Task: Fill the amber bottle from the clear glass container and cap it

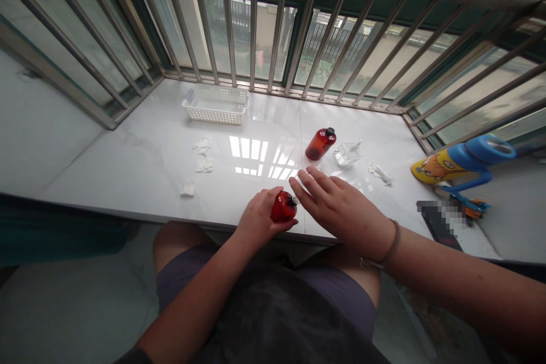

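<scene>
My left hand (260, 213) is wrapped round a reddish-brown bottle (282, 209) near the front edge of the tabletop. The bottle leans, its dark neck end pointing right. Just beside that end is my right hand (328, 199), fingers stretched out and slightly spread; its thumb is hidden and nothing shows in it. A second reddish-brown bottle (319, 145) with a black cap stands beyond my right hand. Right of it sits a small clear container (346, 154) with a clear piece in it.
A white perforated basket (217, 116) stands at the back left. Crumpled white tissues (203, 165) lie on the left, another tissue (379, 173) on the right. A yellow and blue water bottle (460, 162) and a dark phone-like object (439, 227) are far right. Metal bars (253, 28) line the window.
</scene>
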A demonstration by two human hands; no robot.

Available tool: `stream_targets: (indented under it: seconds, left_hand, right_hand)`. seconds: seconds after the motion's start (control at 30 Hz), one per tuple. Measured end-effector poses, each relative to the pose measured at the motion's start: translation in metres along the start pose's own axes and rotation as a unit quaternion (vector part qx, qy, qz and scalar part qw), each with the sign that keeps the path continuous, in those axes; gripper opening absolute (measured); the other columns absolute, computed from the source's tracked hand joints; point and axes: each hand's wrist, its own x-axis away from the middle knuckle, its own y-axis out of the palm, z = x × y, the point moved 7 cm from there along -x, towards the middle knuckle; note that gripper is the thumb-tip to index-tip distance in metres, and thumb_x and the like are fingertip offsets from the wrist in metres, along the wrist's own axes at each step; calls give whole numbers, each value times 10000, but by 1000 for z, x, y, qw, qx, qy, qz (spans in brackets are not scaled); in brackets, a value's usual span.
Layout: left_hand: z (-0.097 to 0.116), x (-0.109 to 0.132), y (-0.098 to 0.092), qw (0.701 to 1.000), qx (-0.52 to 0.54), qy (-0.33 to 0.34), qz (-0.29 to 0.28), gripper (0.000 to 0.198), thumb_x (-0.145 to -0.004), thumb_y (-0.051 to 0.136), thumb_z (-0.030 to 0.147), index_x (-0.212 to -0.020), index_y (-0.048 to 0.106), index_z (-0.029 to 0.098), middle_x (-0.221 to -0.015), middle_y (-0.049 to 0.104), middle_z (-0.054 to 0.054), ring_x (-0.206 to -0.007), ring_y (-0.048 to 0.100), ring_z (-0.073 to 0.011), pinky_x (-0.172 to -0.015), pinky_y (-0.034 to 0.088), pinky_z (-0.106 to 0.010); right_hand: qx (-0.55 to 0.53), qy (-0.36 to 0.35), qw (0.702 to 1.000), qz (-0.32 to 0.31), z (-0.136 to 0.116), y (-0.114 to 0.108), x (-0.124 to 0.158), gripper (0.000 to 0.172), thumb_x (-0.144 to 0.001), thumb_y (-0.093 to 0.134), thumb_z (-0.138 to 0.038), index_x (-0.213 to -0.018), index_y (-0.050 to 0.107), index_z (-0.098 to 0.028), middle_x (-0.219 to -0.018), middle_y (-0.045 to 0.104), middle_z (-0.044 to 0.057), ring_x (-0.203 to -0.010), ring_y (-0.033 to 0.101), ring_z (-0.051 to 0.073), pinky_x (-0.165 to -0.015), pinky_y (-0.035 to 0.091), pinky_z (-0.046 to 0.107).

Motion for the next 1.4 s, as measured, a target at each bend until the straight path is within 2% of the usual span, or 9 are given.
stream_targets:
  seconds: [0.73, 1.03, 1.4]
  left_hand:
    - [0, 0, 0, 1000, 1, 0, -2, 820, -795, 934, 526, -1463, 514, 304, -1238, 694, -79, -1079, 687, -311, -949, 583, -473]
    - [1, 0, 0, 1000, 6, 3, -2, 820, -795, 935, 520, -1458, 508, 296, -1240, 690, -82, -1078, 681, -312, -962, 580, -482]
    - [-1, 1, 0, 1000, 8, -2, 4, 843, -788, 935, 536, -1475, 499, 314, -1240, 683, -78, -1094, 685, -313, -979, 578, -487]
  right_hand:
    - [16, -10, 1000, 10, -5, -3, -1, 477, -1066, 476, -107, -1522, 536, 19, -1448, 649, 278, -1368, 584, 438, -869, 582, 483]
    - [-10, -1, 1000, 13, -4, -2, 0, 482, -1068, 475, -101, -1536, 521, 3, -1452, 640, 276, -1385, 567, 413, -894, 557, 474]
    - [20, -18, 1000, 12, -7, -4, -2, 484, -1061, 483, -109, -1525, 526, 23, -1437, 653, 282, -1359, 582, 437, -870, 568, 483]
